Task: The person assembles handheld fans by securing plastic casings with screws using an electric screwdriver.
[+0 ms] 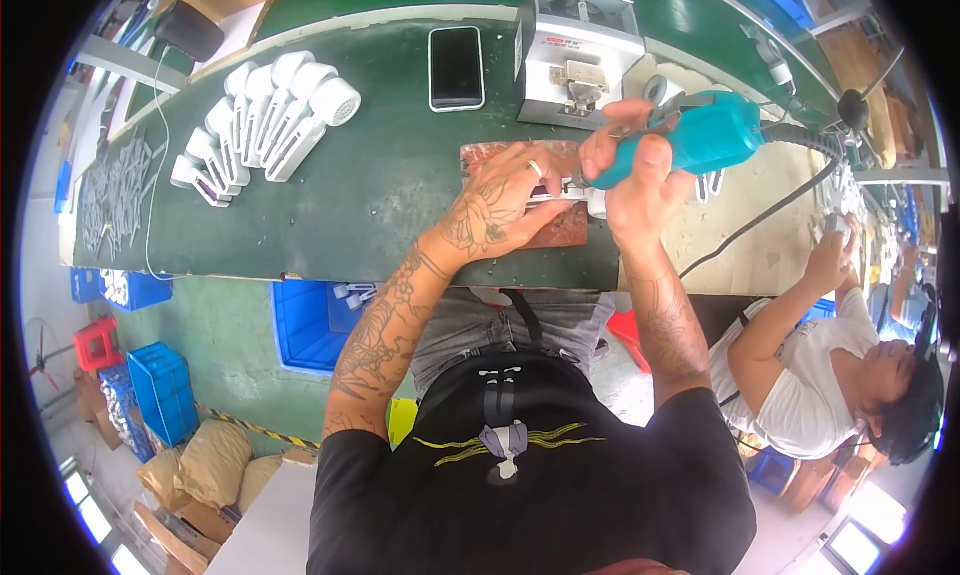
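Right hand (643,197) grips teal power tool (715,135), right of upper centre. Left hand (505,203), upper centre, clasps white piece (597,205) over reddish mat (562,235).

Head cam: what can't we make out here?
Head view, all:
White part: largely covered by left hand.
Teal tool: grip partly hidden by right hand; tip too small to make out.
Blue bin: right side behind left forearm.
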### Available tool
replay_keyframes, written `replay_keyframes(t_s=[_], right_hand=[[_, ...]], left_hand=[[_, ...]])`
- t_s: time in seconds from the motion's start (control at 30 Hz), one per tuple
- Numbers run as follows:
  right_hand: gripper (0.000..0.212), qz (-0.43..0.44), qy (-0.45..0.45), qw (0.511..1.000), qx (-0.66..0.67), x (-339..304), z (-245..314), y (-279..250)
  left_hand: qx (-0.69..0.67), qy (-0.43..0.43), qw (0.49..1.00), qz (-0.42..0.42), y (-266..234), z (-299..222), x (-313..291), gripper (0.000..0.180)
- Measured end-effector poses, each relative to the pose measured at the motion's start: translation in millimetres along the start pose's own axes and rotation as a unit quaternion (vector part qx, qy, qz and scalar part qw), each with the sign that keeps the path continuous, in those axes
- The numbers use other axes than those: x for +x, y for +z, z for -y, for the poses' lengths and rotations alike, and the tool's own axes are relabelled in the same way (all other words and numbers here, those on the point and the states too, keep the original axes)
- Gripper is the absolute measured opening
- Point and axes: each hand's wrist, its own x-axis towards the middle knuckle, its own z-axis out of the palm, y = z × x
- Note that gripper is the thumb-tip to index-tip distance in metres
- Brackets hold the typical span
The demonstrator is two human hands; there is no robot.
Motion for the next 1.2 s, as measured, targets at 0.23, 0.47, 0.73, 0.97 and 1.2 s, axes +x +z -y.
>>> replay_keyframes(t_s=[0.23, 0.47, 0.73, 0.97, 1.2], right_hand=[[0.074, -0.007, 0.013, 0.999, -0.036, -1, 3, 2], [0.072, -0.014, -0.014, 0.998, -0.058, 28, 7, 0], [0.054, -0.028, -0.058, 0.988, -0.14, 84, -14, 7], [0.038, 0.006, -0.1, 0.987, -0.127, 84, -38, -2], [0.046, -0.025, 0.04, 0.986, -0.157, 61, -8, 8]], left_hand=[[0.083, 0.047, 0.995, -0.04, 6, 0, 0, 0.035], [0.065, -0.017, 0.998, -0.02, -6, -6, 10, 0.027], [0.113, -0.023, 0.993, -0.039, -4, 6, 18, 0.025], [0.125, -0.036, 0.991, -0.031, 1, 6, 18, 0.027], [0.139, -0.054, 0.988, -0.041, -2, 4, 15, 0.027]])
